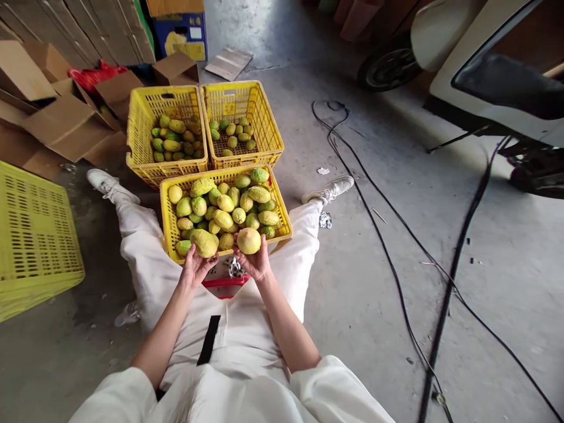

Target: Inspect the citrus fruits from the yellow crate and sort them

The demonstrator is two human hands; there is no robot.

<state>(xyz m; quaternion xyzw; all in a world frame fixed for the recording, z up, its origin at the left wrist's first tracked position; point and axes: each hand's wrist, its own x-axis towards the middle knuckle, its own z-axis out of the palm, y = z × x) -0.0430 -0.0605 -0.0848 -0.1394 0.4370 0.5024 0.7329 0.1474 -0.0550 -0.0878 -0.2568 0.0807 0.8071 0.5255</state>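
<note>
I sit on the floor with my legs spread around a yellow crate (165, 217) filled with several green-yellow fruits. My left hand (195, 267) holds a large yellow-green fruit (204, 242) at the crate's near edge. My right hand (254, 263) holds a rounder pale yellow fruit (249, 240) beside it. Both fruits are held just above the near rim. Behind this crate stand two more yellow crates: the left crate (137, 126) holds several greener fruits, the right crate (268, 126) holds a few small ones.
An upturned yellow crate (35, 235) lies at my left. Cardboard boxes (66, 123) pile up at the back left. Black cables (396, 235) run across the concrete floor on my right. A scooter (462, 59) is parked at the back right. A red item (225, 286) lies in my lap.
</note>
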